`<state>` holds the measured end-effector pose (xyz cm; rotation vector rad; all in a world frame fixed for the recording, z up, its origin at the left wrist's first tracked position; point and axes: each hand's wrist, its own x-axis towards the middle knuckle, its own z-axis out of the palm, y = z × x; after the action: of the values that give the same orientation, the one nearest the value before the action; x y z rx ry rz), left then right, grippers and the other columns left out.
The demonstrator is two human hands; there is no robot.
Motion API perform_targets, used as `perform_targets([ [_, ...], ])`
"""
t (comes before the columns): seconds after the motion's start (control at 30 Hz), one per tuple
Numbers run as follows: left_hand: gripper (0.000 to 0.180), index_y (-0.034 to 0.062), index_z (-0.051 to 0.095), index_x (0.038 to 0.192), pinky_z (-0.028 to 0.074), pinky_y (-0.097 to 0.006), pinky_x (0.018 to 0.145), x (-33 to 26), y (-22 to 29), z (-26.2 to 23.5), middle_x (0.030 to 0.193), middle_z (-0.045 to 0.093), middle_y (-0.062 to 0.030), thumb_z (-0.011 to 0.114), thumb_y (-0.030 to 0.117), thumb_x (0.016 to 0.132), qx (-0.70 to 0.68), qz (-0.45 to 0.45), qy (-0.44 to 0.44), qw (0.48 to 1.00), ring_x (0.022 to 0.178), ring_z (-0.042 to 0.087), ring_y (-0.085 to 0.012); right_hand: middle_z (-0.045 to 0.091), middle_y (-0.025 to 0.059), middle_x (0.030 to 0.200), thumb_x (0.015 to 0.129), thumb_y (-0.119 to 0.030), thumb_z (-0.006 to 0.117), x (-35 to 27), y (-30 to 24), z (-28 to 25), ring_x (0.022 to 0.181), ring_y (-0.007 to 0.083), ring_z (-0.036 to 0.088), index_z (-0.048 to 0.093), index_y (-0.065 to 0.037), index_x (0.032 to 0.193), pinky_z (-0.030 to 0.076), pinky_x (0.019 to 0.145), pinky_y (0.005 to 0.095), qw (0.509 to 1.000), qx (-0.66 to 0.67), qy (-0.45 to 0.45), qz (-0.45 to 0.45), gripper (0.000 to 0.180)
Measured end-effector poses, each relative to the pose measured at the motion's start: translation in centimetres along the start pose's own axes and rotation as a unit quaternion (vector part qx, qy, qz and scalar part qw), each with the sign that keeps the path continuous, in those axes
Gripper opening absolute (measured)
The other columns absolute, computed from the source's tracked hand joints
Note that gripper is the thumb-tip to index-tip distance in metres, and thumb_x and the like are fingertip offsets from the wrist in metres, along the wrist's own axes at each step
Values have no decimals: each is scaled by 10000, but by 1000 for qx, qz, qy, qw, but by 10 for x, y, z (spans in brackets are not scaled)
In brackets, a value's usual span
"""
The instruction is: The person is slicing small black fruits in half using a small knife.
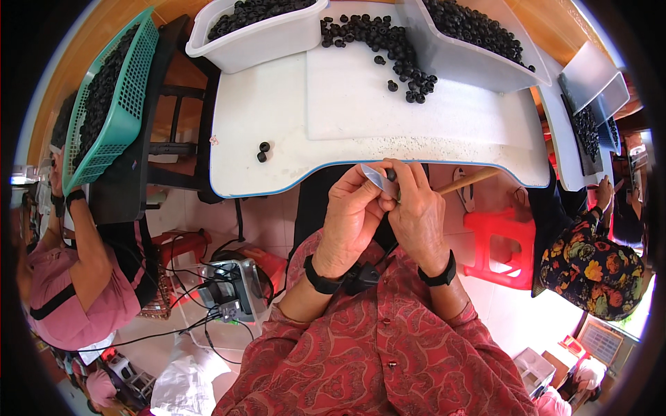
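Note:
Both of my hands are raised together just off the front edge of the white table (277, 163). My left hand (348, 225) is closed, thumb and fingers pinching a thin, flat grey metal blade (375, 177). Against that blade, my right hand (420, 218) is closed with its fingertips on a small round black piece (392, 175), mostly covered by the fingers. A wooden rod (468, 181) sticks out beyond the right hand. Whether it joins the blade is hidden. Loose black pieces (409, 66) lie across the table's far half, and two black beads (263, 152) rest at its left.
Two tubs of black pieces, a white tub (260, 40) and a translucent bin (472, 59), stand at the back. A green basket (121, 104) is at the left. Co-workers sit on both sides. A red stool (496, 232) and a cable-filled box (229, 295) are on the floor.

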<state>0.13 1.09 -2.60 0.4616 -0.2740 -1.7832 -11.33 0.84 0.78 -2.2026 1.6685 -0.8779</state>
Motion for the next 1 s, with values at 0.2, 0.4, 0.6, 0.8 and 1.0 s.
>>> perform_targets([
  [0.2,163,18,607,1070,470,-230,644,1,0,-1,830,601,-46,559,96,936,0,-7,-5,1000,685,543,-110,581,97,900,784,-47,618,0,3,1,649,323,631,567,-93,1086,492,510,407,1000,29,2,1,310],
  [0.4,153,18,606,1063,478,-234,643,1,2,2,834,605,-53,555,90,937,3,-13,14,1000,684,548,-111,578,100,892,774,-53,626,1,0,0,648,318,630,572,-82,1083,487,504,398,999,30,14,6,315],
  [0.6,159,10,611,1066,481,-237,647,1,-1,-1,838,606,-55,556,83,936,4,6,-8,1000,689,550,-110,555,103,875,762,-72,644,0,1,2,637,300,632,573,-70,1076,489,497,392,1000,-20,8,2,322],
  [0.8,160,4,615,1068,472,-234,638,0,-1,2,832,605,-48,553,66,935,14,11,2,1000,687,549,-104,551,95,885,759,-77,648,0,4,1,636,301,631,574,-64,1058,491,493,400,999,-32,4,0,308],
  [1.0,155,7,613,1065,472,-234,638,0,-2,1,824,602,-43,554,70,936,15,19,-7,1000,680,548,-105,554,101,884,749,-43,628,0,0,0,634,312,629,572,-54,1042,481,484,402,1000,0,4,-1,299],
])
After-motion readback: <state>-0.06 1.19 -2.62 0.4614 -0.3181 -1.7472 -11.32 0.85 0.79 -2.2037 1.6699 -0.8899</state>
